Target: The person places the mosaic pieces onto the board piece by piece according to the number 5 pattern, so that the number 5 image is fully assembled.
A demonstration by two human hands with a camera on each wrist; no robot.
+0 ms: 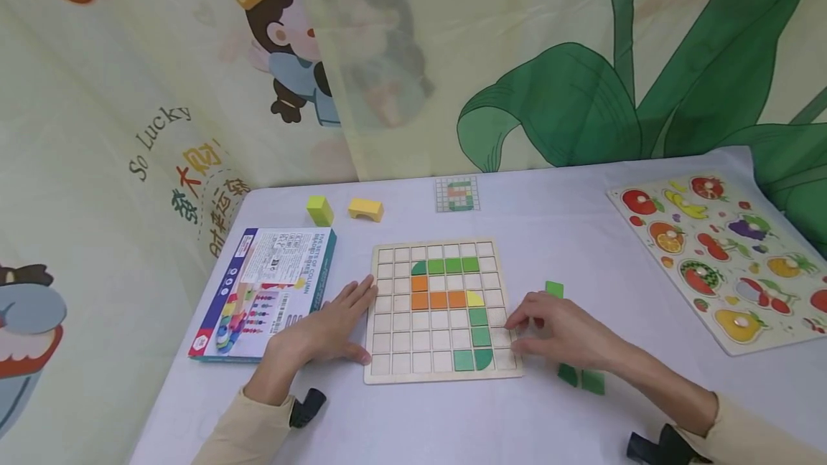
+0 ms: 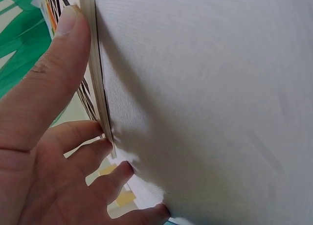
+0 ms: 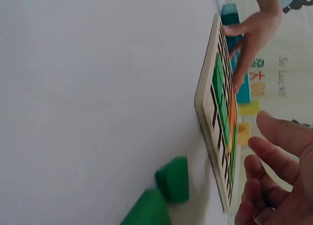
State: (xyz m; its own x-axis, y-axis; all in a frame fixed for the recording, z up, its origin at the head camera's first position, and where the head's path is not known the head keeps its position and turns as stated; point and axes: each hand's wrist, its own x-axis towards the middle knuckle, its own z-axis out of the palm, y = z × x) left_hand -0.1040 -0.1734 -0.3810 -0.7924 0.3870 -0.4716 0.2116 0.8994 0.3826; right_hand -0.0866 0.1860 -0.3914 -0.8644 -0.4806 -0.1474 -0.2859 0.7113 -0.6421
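Note:
A wooden grid board (image 1: 400, 343) lies before me, with green tiles (image 1: 453, 265), orange tiles (image 1: 438, 300) and a yellow rounded tile (image 1: 474, 298) set in its squares. My left hand (image 1: 323, 329) rests at the board's left edge, fingers spread, thumb (image 2: 73, 44) beside the rim. By the right edge is my right hand (image 1: 565, 329), its fingers loosely bent; between thumb and fingertips (image 3: 259, 142) I see nothing in the right wrist view. Loose green tiles (image 1: 593, 382) lie just beside and partly behind this hand, one (image 1: 553, 288) farther back.
A boxed set (image 1: 278, 293) lies left of the left hand. Behind stand a lime block (image 1: 319, 211) and a yellow arch block (image 1: 365, 209). A small pattern card (image 1: 457, 194) lies at the table's back. On the right is a fruit puzzle board (image 1: 694, 293).

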